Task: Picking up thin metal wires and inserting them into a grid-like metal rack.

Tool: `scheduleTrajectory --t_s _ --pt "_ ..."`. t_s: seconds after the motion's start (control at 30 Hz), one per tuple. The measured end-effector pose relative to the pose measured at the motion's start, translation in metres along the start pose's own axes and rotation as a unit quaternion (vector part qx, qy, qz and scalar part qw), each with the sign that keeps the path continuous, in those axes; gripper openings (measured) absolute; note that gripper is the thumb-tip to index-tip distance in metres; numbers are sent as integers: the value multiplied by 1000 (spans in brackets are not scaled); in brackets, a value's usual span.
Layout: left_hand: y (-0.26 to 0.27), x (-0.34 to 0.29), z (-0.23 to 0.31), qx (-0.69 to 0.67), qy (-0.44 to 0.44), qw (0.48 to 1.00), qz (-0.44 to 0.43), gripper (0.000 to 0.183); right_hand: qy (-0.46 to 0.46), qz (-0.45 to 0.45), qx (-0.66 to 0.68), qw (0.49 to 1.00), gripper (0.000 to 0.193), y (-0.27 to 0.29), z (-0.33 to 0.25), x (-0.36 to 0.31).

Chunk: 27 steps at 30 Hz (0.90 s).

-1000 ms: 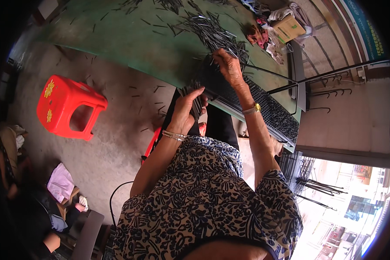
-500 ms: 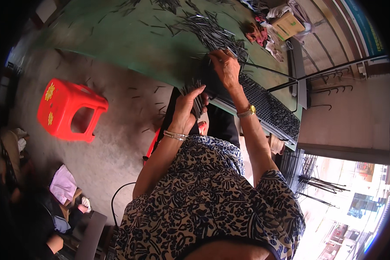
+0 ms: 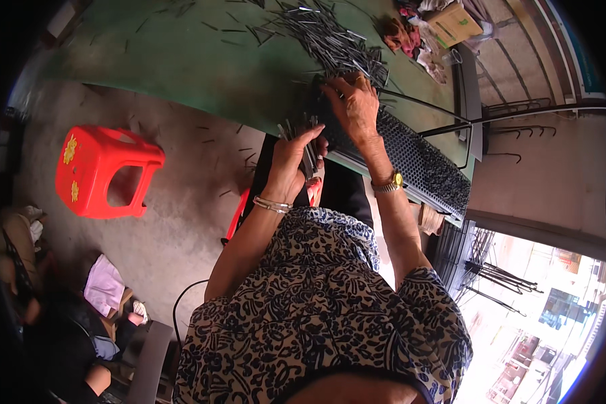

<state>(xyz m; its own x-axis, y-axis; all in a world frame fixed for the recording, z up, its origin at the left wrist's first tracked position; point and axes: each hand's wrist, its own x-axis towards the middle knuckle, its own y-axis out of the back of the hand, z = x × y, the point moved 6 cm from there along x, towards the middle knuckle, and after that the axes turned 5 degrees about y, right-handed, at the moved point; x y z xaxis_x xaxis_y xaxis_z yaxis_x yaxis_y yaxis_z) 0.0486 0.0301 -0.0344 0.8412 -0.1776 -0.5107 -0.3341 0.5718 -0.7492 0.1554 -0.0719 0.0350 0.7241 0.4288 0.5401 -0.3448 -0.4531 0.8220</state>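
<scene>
In my left hand (image 3: 287, 167) is a bundle of thin dark strips (image 3: 308, 160), standing nearly upright between the thumb and the curled fingers. My right hand (image 3: 358, 113) is further forward and to the right, over the far left end of a long black perforated board (image 3: 411, 153). Its thumb and forefinger are drawn together; what they pinch is too small to make out. Many holes of the board show, and its right side looks densely filled with small dark pieces. Just beyond my right hand lies a heap of loose strips (image 3: 330, 47).
The heap lies on a green tabletop (image 3: 182, 67), with more strips scattered leftward and on the floor. A red plastic stool (image 3: 101, 175) stands at left. Black metal rods (image 3: 444, 131) cross at right, near a cardboard box (image 3: 453, 25). Another person (image 3: 67, 337) is at lower left.
My right hand has shifted slightly to the right and stays over the board. The left hand keeps its bundle with little movement. The whole view has turned a little.
</scene>
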Motion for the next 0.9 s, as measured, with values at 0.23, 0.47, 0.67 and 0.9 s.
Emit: scheduleTrajectory --t_s 0.23,0.47,0.67,0.9 --pt "-7 0 -4 16 15 1000 9 16 -26 -8 16 1000 15 -9 13 0" --pt "-6 0 -3 33 8 999 25 16 -3 37 40 999 13 -12 8 -2" --pt "2 3 -4 49 13 998 32 16 29 93 21 995 10 -11 -1 -6" --pt "5 10 -5 38 8 998 40 17 23 79 16 997 10 -16 1 -3"
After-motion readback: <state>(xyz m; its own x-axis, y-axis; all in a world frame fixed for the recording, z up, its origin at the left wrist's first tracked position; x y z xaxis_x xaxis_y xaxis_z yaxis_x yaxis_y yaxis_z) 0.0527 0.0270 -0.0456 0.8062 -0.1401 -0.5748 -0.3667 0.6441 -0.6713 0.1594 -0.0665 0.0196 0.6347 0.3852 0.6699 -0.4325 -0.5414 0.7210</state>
